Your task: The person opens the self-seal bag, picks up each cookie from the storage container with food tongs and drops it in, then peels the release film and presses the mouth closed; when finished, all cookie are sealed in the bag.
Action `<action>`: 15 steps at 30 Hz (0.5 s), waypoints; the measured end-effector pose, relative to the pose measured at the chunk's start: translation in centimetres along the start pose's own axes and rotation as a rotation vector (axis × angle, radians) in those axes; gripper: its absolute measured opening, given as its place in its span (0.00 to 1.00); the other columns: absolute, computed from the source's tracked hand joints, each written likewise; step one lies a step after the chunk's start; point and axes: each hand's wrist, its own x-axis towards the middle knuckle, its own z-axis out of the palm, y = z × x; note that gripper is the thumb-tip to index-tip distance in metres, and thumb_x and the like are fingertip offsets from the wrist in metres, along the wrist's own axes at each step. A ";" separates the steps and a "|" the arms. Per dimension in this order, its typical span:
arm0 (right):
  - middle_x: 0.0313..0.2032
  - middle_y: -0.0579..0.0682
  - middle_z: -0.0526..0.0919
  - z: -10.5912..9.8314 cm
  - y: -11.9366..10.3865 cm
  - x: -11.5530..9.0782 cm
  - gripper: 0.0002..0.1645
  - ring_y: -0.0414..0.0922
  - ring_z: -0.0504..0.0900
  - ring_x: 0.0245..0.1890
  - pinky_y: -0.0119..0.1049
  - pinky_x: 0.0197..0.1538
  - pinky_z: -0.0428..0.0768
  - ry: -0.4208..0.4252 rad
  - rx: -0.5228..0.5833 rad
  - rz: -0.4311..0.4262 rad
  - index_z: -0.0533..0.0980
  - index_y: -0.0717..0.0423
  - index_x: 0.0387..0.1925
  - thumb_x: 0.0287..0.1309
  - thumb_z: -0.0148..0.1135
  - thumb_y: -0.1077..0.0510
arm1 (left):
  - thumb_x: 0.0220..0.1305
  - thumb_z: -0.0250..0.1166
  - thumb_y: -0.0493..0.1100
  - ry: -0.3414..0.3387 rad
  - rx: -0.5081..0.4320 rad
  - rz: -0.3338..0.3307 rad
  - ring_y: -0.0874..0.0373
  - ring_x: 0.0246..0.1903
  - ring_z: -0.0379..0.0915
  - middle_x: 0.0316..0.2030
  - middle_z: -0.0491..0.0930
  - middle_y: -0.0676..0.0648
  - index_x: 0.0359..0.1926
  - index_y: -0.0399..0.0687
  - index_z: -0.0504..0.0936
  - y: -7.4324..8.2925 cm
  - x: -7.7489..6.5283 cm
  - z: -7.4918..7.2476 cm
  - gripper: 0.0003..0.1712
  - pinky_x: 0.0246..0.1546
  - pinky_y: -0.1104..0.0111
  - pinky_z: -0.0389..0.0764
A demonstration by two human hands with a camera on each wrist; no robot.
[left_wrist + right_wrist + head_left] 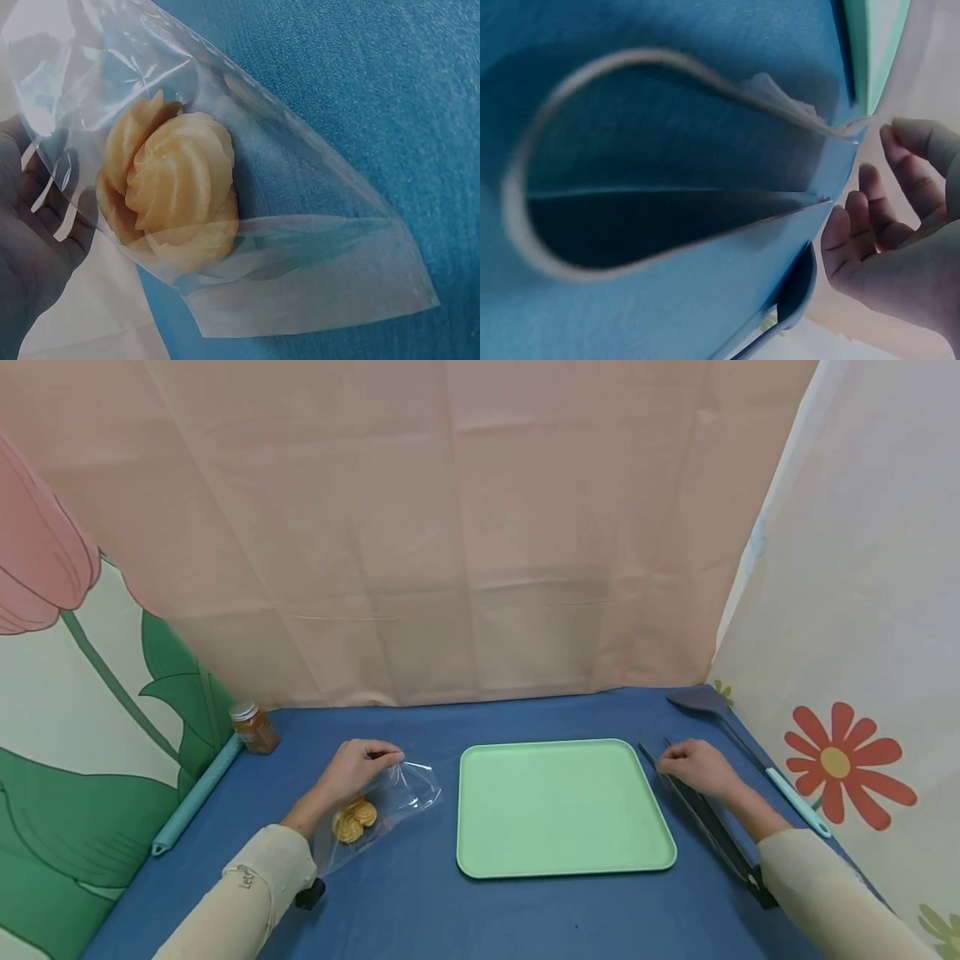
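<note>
My left hand (358, 770) pinches the far edge of a clear plastic bag (408, 789). Several swirled golden cookies (184, 176) lie bunched in the bag; in the head view the cookies (354, 821) sit near its left side. On the right, my right hand (699, 767) is at the far end of dark tongs (701, 814), thumb and forefinger together at one arm's tip. In the right wrist view the tongs (637, 56) show as a curved loop with two parted arms, and the other fingers of my hand (900, 247) are bent loosely.
Between the hands lies a light green tray (562, 810) on a blue cloth (390, 918). A spatula (750, 752) with a mint handle lies at the right edge. At the left stand a brown jar (257, 728) with a metallic lid and a teal roll (197, 797).
</note>
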 end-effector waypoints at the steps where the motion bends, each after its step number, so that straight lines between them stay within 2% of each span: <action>1: 0.15 0.42 0.61 0.0 -0.1 0.1 0.19 0.40 0.58 0.17 0.39 0.33 0.64 0.004 -0.001 0.010 0.72 0.56 0.16 0.64 0.60 0.59 | 0.70 0.63 0.56 0.000 0.001 0.000 0.58 0.45 0.80 0.47 0.86 0.53 0.50 0.54 0.88 0.0 0.0 0.0 0.18 0.43 0.59 0.81; 3: 0.14 0.41 0.58 0.1 -0.1 0.4 0.21 0.41 0.55 0.16 0.39 0.31 0.63 0.003 0.000 0.022 0.68 0.53 0.14 0.63 0.60 0.59 | 0.70 0.63 0.56 0.000 0.001 -0.001 0.57 0.45 0.80 0.47 0.86 0.52 0.50 0.53 0.88 0.0 0.0 0.0 0.18 0.43 0.59 0.81; 5: 0.14 0.41 0.58 0.1 -0.1 0.5 0.21 0.41 0.54 0.16 0.38 0.31 0.64 -0.009 0.000 0.045 0.69 0.53 0.14 0.63 0.60 0.59 | 0.70 0.63 0.56 0.000 0.001 0.002 0.57 0.45 0.80 0.47 0.86 0.52 0.50 0.53 0.88 0.0 0.0 -0.1 0.17 0.44 0.59 0.81; 9: 0.13 0.41 0.63 0.2 -0.1 0.8 0.15 0.40 0.58 0.16 0.38 0.29 0.67 -0.045 -0.015 0.065 0.79 0.57 0.19 0.62 0.62 0.57 | 0.70 0.63 0.55 -0.004 0.001 0.007 0.57 0.45 0.80 0.47 0.86 0.52 0.51 0.52 0.88 -0.1 0.0 -0.1 0.18 0.44 0.59 0.82; 11: 0.12 0.41 0.63 0.3 -0.1 0.9 0.14 0.40 0.58 0.15 0.38 0.28 0.67 -0.062 -0.024 0.069 0.81 0.58 0.21 0.62 0.62 0.57 | 0.70 0.63 0.55 -0.006 0.001 0.008 0.58 0.44 0.80 0.47 0.86 0.52 0.51 0.52 0.88 -0.1 0.1 -0.1 0.18 0.43 0.59 0.82; 15: 0.11 0.40 0.59 0.4 -0.3 1.0 0.17 0.38 0.54 0.14 0.36 0.25 0.64 -0.061 -0.056 0.048 0.76 0.55 0.15 0.59 0.62 0.59 | 0.70 0.63 0.56 -0.008 -0.004 0.009 0.58 0.44 0.80 0.47 0.86 0.52 0.50 0.53 0.88 -0.1 0.1 -0.1 0.17 0.43 0.59 0.82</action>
